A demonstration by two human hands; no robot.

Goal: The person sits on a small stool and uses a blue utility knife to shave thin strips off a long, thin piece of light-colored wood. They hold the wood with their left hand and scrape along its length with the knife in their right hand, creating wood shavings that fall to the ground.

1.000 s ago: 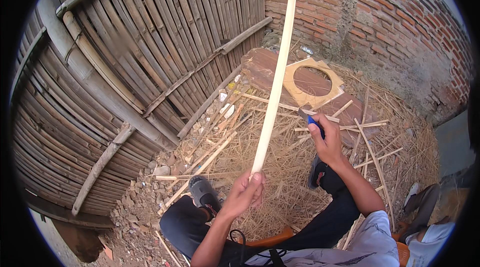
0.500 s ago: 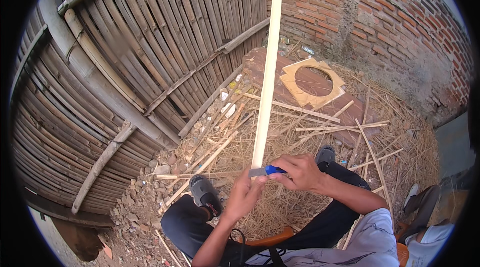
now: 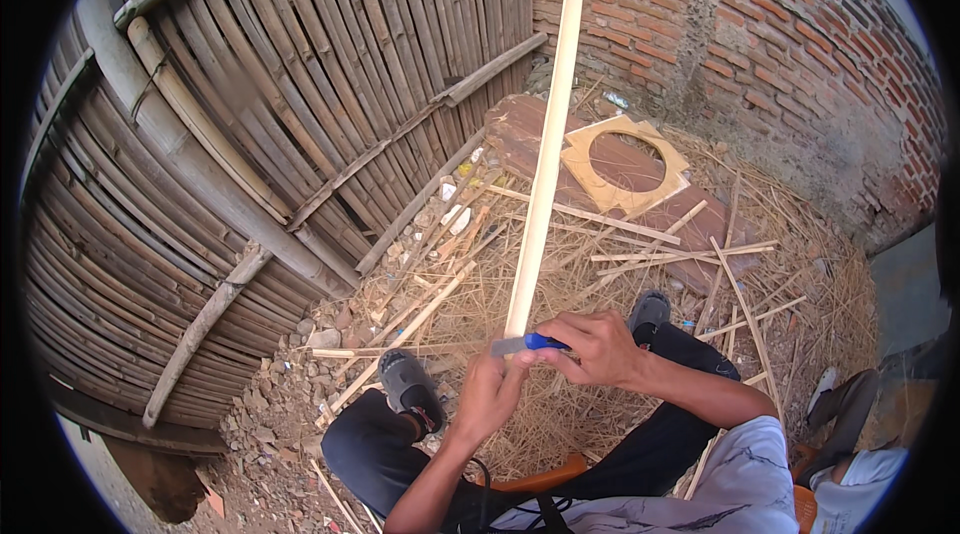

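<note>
A long pale bamboo strip (image 3: pixel 548 154) rises from my hands past the top of the view, with a slight bow along its length. My left hand (image 3: pixel 484 399) is closed round its near end. My right hand (image 3: pixel 600 350) grips a knife with a blue handle (image 3: pixel 541 341). Its short grey blade lies across the strip's near end, beside my left thumb. The lowest tip of the strip is hidden by my left hand and the blade.
Straw and loose bamboo strips (image 3: pixel 640 257) litter the ground ahead. A flat board with a round hole (image 3: pixel 582 174) lies on a brown sheet (image 3: pixel 520 139). A bamboo fence (image 3: pixel 300 64) stands left, a brick wall (image 3: pixel 640 14) behind. Another person's leg (image 3: pixel 845 414) shows at right.
The strip's far part has swung to the right and bends a little more. The knife and my hands have shifted only very slightly.
</note>
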